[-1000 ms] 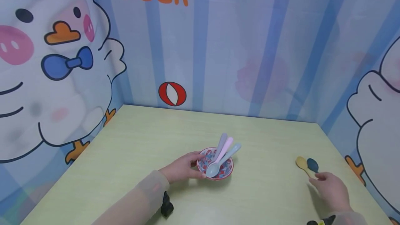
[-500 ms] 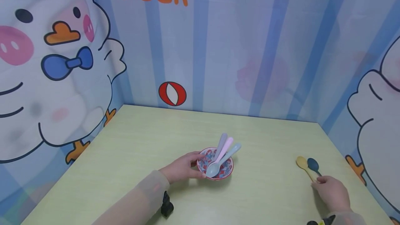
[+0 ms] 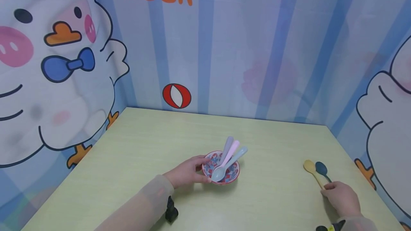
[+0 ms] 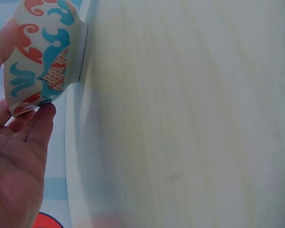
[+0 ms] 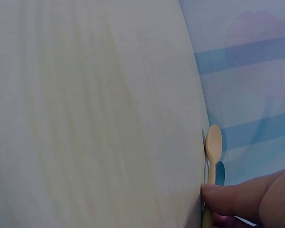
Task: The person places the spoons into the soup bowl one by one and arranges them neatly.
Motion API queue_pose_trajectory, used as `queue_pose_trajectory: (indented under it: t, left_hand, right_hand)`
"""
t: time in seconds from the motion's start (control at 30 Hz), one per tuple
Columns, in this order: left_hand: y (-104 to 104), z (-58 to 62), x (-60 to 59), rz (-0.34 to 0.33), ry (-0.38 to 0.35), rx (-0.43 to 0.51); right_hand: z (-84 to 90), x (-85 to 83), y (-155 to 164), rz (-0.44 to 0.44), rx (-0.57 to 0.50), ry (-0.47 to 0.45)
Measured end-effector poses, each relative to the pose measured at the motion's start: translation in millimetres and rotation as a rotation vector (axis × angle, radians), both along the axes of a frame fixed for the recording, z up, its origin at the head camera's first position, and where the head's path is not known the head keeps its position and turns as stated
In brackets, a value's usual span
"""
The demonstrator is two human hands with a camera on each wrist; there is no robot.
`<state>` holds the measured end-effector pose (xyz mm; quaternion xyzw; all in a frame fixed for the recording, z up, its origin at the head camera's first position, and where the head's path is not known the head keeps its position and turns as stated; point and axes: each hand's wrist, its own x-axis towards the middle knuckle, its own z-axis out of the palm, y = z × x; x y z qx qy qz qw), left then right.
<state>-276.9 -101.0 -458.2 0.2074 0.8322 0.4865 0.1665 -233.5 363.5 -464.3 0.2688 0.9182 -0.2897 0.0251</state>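
Bowl [image 3: 221, 172], small and patterned in red and blue, sits near the middle of the pale green desk [image 3: 135, 152], and the left hand [image 3: 186, 172] cups its left side, thumb and fingers curled against the rim and outer wall. The left wrist view shows the fingertips [image 4: 42, 116] touching the bowl's painted side [image 4: 42, 57]. Three spoons rest in the bowl with their handles slanting up and to the right over the rim: a grey spoon [image 3: 227, 145], a pink spoon [image 3: 232, 150] and a pale blue spoon [image 3: 224, 168], whose scoop lies lowest in the bowl.

Well apart, by the desk's right edge, a yellow spoon [image 3: 310, 168] and a dark blue spoon [image 3: 321, 169] lie side by side on the desk. The right hand [image 3: 341, 198] rests at their handle ends, fingers curled; the right wrist view shows a fingertip [image 5: 228, 197] pressing on the yellow spoon's handle [image 5: 213, 142]. Whether it also holds the dark blue spoon cannot be told.
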Motion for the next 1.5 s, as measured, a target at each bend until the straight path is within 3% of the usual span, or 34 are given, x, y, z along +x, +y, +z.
queue_pose_trajectory:
  t: [0.4,0.7,0.97,1.33,1.5]
  left_hand:
    - [0.3,-1.9,-0.8,0.015,0.013,-0.029]
    - [0.7,-1.6,-0.8,0.014,-0.004,-0.002]
    - [1.0,-0.6,0.4,0.009,-0.011,0.014]
    - [0.7,0.0,-0.1,0.003,0.006,-0.005]
    - [0.5,0.8,0.1,0.008,0.012,-0.020]
  right_hand:
    - [4.2,4.5,8.2,0.090,0.020,-0.074]
    - [5.1,5.5,5.2,0.076,-0.005,-0.095]
    - [6.3,3.1,10.5,0.197,-0.035,-0.117]
    - [4.3,-4.5,14.8,0.245,-0.152,-0.145]
    - [4.2,-7.9,16.9,0.228,-0.237,-0.137]
